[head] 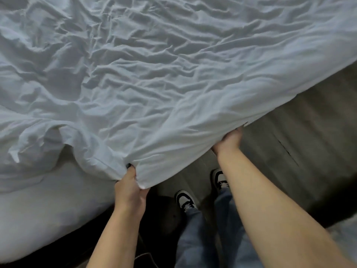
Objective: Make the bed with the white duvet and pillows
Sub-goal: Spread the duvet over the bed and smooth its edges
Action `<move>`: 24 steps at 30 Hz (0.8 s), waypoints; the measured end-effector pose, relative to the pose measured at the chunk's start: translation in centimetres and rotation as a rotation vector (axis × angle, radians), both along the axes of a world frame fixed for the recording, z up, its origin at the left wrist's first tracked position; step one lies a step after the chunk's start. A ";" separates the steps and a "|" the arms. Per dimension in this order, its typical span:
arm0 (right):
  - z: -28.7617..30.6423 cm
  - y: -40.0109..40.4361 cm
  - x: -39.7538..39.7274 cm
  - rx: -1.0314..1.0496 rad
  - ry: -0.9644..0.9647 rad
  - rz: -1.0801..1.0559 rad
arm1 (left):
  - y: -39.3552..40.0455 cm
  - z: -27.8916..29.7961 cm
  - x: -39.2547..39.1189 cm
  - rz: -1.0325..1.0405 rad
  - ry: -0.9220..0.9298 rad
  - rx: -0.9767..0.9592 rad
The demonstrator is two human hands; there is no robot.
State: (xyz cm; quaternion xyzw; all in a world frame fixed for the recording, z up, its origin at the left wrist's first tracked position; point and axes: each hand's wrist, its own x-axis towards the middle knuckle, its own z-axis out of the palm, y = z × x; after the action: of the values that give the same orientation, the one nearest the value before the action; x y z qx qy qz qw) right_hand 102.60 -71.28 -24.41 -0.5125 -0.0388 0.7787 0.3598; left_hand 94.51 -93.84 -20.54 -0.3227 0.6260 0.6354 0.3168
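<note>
- Both hands hold the near edge of the white duvet (173, 78): the left hand (130, 190) has its grip pinched round a gathered bunch of the hem, thumb on top, fingers curled beneath.
- The right hand (229, 140) holds the same edge further along to the right; its fingers go under the cloth, so the grip looks clenched on the hem, though the fingertips are hidden.
- From both grips the duvet spreads away, forward and to the left, over the bed (38, 219), badly creased; its held edge runs slantwise, lower left to upper right.
- The right-hand stretch hangs off the bed above the wooden floor (289, 132); left of the left hand the hem sags and bare mattress shows.
- Both forearms reach forward, the right further out and higher, the left nearer the bed's corner.
- No pillows are in view.
- The next pull probably needs to carry the edge leftward and square to the mattress.
</note>
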 end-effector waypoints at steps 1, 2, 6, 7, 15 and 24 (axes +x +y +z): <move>-0.5 -0.3 1.2 -0.018 -0.130 0.021 | -0.1 -0.9 0.3 0.015 -0.024 -0.033; -1.0 -0.8 2.6 -0.037 -0.302 0.052 | -0.2 -2.0 0.7 0.022 -0.053 -0.052; -1.5 -2.3 8.0 0.086 -0.898 0.242 | -0.6 -5.0 3.0 0.046 -0.126 -0.147; -2.1 -2.2 8.8 0.108 -0.961 0.310 | -0.6 -5.3 3.5 0.067 -0.133 -0.181; -5.9 2.1 10.0 0.056 -0.899 0.604 | 3.5 -4.9 4.3 -0.813 -0.466 -0.323; -3.6 5.9 5.1 1.327 -1.182 1.447 | 17.8 -5.1 0.4 -1.369 0.960 -0.549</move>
State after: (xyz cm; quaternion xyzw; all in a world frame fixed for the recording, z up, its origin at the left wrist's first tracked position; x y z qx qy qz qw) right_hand 107.75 -65.36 -27.97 -0.3651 -0.8907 0.2665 -0.0475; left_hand 94.96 -76.02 -25.68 0.3605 0.8783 0.2000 0.2421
